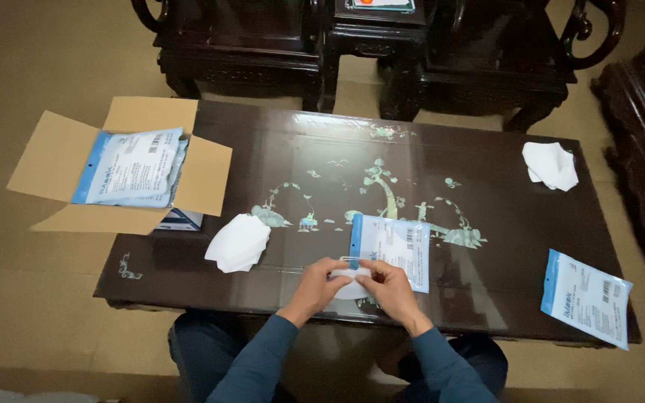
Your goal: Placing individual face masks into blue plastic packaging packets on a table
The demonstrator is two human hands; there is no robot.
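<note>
Packet point(393, 250) of clear plastic with a blue strip down its left edge lies on the near middle of the table, its near-left corner just beside the hands, and a white mask point(351, 286) sits half under those hands at the packet's near-left corner.

Going by size, the dark wooden table point(502, 298) with pale inlaid plants and birds fills most of the view. Beyond its far edge stand dark carved chairs point(240, 37). On the floor at the far left, an open cardboard box point(61, 157) rests against the table's corner, its flaps spread, with a stack of packets point(132, 168) of the same blue-edged kind lying inside. Another packet point(587, 297) lies flat on the near right of the table, close to the edge. A pile of white masks point(239, 242) lies left of the hands, well apart from them, and a second, smaller pile point(551, 164) lies at the far right.

The left hand point(321, 282) and right hand point(384, 282), both in blue sleeves, meet over the white mask near the table's front edge. Both are closed narrowly, fingertips pinching the mask between them, the thumbs almost touching. The mask rests on the tabletop and is mostly hidden by the fingers.
</note>
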